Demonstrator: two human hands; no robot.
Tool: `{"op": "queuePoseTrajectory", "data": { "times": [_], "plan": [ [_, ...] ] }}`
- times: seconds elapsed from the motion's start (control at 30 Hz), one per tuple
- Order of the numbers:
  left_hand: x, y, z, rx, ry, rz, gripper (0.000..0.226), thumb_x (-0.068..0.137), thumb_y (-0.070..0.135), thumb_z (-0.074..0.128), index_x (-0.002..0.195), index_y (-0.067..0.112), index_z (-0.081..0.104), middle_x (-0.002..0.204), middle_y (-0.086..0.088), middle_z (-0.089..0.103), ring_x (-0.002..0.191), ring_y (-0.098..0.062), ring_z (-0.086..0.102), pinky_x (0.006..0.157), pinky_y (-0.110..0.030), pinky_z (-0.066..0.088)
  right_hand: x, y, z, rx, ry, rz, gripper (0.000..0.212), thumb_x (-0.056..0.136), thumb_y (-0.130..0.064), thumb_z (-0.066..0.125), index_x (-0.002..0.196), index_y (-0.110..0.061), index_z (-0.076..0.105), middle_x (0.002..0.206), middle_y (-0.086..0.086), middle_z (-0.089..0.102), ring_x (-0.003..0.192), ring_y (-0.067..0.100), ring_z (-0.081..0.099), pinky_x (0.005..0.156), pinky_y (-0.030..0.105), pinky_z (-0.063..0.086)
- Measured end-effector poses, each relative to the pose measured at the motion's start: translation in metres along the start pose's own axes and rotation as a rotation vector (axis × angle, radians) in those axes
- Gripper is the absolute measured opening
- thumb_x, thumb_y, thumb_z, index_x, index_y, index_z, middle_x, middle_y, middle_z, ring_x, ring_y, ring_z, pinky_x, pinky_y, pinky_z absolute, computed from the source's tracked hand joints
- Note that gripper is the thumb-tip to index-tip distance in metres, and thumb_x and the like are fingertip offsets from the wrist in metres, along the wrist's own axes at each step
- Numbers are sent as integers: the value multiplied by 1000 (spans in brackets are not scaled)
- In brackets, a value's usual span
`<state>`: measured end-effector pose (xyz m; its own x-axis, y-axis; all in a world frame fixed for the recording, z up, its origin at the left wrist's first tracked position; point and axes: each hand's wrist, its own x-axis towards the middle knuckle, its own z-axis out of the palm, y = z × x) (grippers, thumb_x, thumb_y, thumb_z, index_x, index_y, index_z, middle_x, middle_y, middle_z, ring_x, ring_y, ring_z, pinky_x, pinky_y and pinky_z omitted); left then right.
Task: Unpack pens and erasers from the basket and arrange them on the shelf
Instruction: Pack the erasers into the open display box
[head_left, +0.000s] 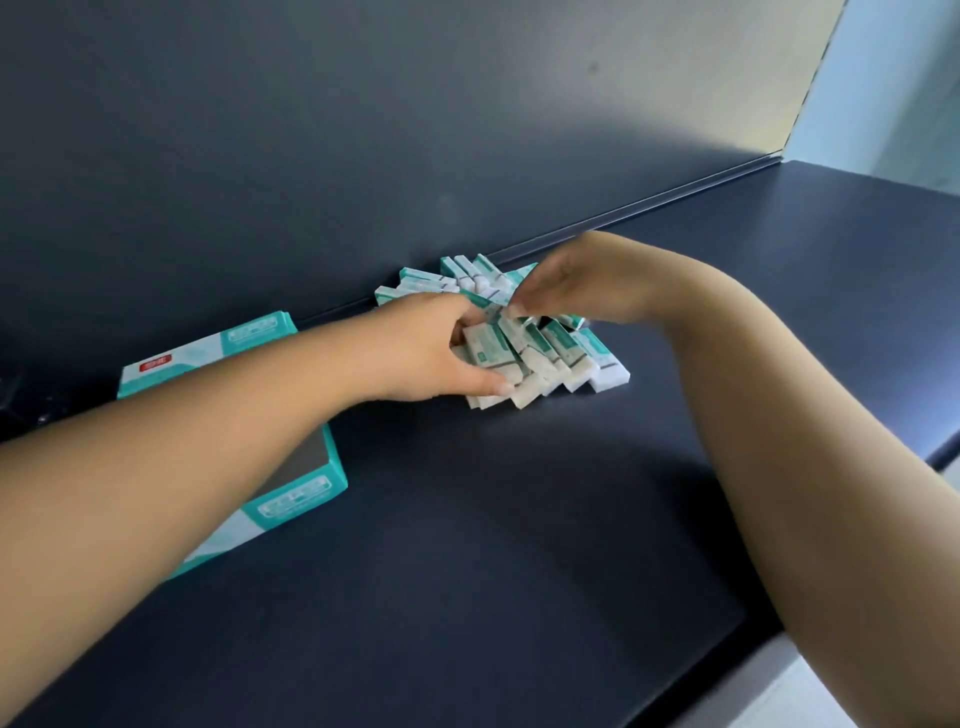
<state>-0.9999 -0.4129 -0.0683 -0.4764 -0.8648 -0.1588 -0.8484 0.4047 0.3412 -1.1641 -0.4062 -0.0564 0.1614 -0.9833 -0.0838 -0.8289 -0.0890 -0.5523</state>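
Note:
Several white erasers in teal-and-white sleeves (545, 358) lie in leaning rows on the dark shelf (519, 519), close to its back wall. My left hand (441, 353) reaches in from the left and grips the left end of the front row, thumb under and fingers on top. From the right, my right hand (566, 280) hangs over the pile and pinches one eraser at the middle with its fingertips. More erasers (441, 280) show behind both hands. No pens and no basket are in view.
A teal-and-white cardboard box (291, 467) lies open on the shelf at the left, partly under my left forearm. The shelf's dark back panel (363, 156) rises right behind the erasers. The shelf's front edge runs along the lower right.

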Motion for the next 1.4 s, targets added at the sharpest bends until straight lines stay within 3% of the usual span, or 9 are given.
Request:
{"op": "queuePoseTrajectory", "data": {
  "times": [0.17,0.4,0.53,0.67,0.77,0.9,1.0,1.17,1.4],
  "plan": [
    [-5,-4,-5,-89,-24,-24,57,69,28,77,120,16,54,116,4,60,106,-13,57,98,-31,42,0,1,0,12,8,3,25,85,-37,59,104,-24,70,104,-4,68,99,12,60,83,25,45],
    [-4,-5,1,4,5,-107,83,59,47,78,130,19,46,129,4,53,114,-15,51,98,-30,41,0,1,-1,-4,-12,-12,27,85,-36,60,106,-22,68,107,-4,66,100,11,58,83,24,42],
    [-6,2,4,90,71,-96,70,64,43,77,125,21,50,123,3,55,111,-16,51,93,-28,43,2,2,1,-33,19,-15,29,85,-38,59,104,-18,70,107,1,66,100,15,58,83,26,44],
    [-19,3,-6,59,198,-15,57,66,36,75,117,21,55,113,4,55,106,-15,52,88,-24,41,6,-7,7,-82,224,-57,48,84,-47,56,82,-1,66,79,13,62,72,20,53,66,28,42],
    [-40,-5,-22,-29,360,52,70,65,33,74,129,24,48,122,5,49,115,-12,47,90,-17,33,-3,-24,13,258,239,-74,53,79,-53,58,76,-1,63,68,14,56,60,12,46,59,26,38],
    [-76,-20,-35,-73,404,116,83,67,28,75,140,24,35,126,13,42,113,1,42,83,-2,24,-20,-51,26,851,-213,-67,26,78,-38,60,88,-14,63,73,1,62,62,12,57,62,23,49],
    [-102,-30,-36,-155,341,130,88,66,21,77,140,28,30,112,27,41,96,17,45,81,8,26,-25,-71,41,1055,-389,-61,23,66,-24,64,87,-13,64,74,2,67,65,13,62,65,24,55],
    [-137,-51,-25,-328,535,50,87,60,27,81,128,42,28,107,37,40,108,12,46,101,-21,38,-31,-101,60,1408,-414,67,14,85,-4,52,76,-7,62,68,9,69,58,17,67,60,25,56],
    [-168,-75,-11,-362,802,-29,40,65,20,78,96,38,59,92,28,56,90,1,60,84,-16,47,-43,-136,90,1514,-445,-22,14,83,0,53,90,-12,57,73,9,70,57,20,68,58,28,58]
  ]
}}
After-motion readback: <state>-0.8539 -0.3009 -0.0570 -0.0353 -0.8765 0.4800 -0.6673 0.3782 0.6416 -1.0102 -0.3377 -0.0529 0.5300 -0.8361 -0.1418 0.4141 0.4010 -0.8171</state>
